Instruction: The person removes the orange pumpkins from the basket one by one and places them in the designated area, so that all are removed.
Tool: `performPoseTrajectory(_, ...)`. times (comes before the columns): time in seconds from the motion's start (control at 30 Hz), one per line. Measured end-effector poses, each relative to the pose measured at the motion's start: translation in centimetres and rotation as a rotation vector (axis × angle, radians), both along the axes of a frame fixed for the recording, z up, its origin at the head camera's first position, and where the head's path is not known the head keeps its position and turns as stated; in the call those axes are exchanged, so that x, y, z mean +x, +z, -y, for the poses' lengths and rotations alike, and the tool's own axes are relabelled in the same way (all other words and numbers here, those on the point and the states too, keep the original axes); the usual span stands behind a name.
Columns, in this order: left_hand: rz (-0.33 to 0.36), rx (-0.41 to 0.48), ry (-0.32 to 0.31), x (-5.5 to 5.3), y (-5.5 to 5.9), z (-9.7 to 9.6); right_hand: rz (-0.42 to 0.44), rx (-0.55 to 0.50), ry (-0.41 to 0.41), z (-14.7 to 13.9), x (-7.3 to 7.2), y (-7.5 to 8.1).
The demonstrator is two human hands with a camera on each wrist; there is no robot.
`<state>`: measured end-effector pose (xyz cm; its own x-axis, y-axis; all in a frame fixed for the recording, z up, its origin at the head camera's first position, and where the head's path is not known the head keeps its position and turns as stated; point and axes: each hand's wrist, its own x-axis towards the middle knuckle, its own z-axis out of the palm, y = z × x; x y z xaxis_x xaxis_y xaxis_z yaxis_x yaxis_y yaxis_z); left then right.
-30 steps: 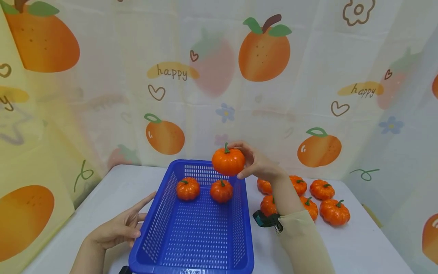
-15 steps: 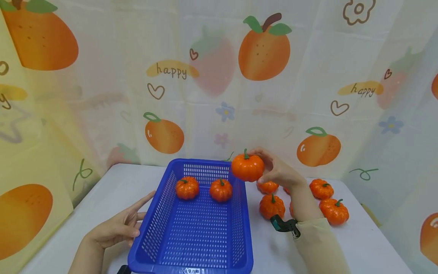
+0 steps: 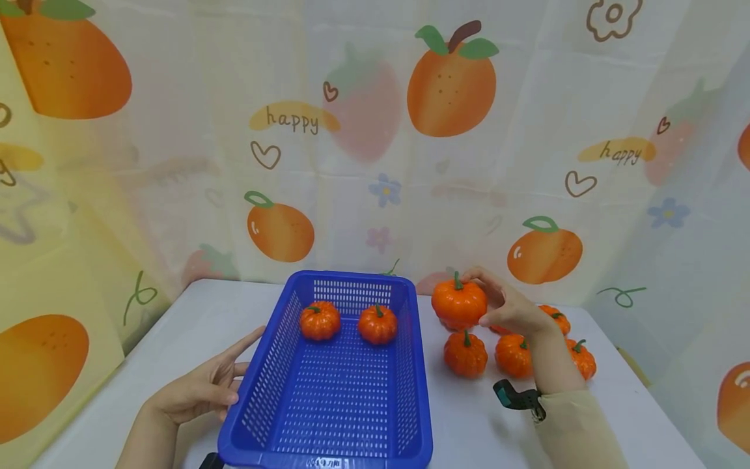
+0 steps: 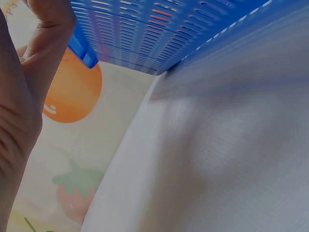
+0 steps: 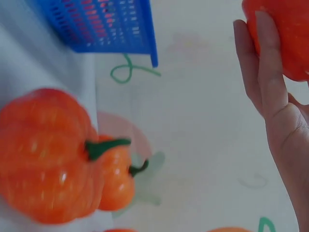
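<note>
My right hand grips a small orange pumpkin with a green stem, fingers behind it and thumb at its side. It hangs above the table, right of the blue plastic basket. In the right wrist view the held pumpkin is cut off by the frame's corner. Two more pumpkins, a left one and a right one, sit at the far end inside the basket. Against the basket's left side rests my left hand, fingers extended and thumb at the rim.
Several pumpkins stand on the white table to the basket's right, among them a front one and another beside it. My right forearm partly covers others. A fruit-printed curtain hangs behind the table.
My right hand has carried the pumpkin rightward and down, from over the basket's far right corner to above the pumpkins on the table. The left hand and basket stay nearly still.
</note>
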<state>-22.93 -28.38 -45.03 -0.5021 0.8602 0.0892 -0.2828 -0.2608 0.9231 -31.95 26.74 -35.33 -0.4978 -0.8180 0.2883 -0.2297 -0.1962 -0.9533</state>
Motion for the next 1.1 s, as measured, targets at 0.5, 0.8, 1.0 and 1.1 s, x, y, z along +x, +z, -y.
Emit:
performPoseTrajectory(0.5,0.006,-0.013,0.014,-0.1,0.0,0.1,0.004,0.219,-0.055,-3.4,2.0,-3.2)
performPoseTrajectory(0.8,0.0,-0.019,0.019,-0.1,-0.1,0.1,0.016,0.326,-0.022,-4.1,2.8,-5.4)
performPoseTrajectory(1.0,-0.004,-0.019,0.019,0.0,-0.1,0.1,0.03,0.42,0.086,-4.5,3.3,-6.4)
performPoseTrajectory(1.1,-0.007,-0.02,0.026,0.0,-0.1,0.1,0.057,0.482,0.129,-4.5,3.4,-6.6)
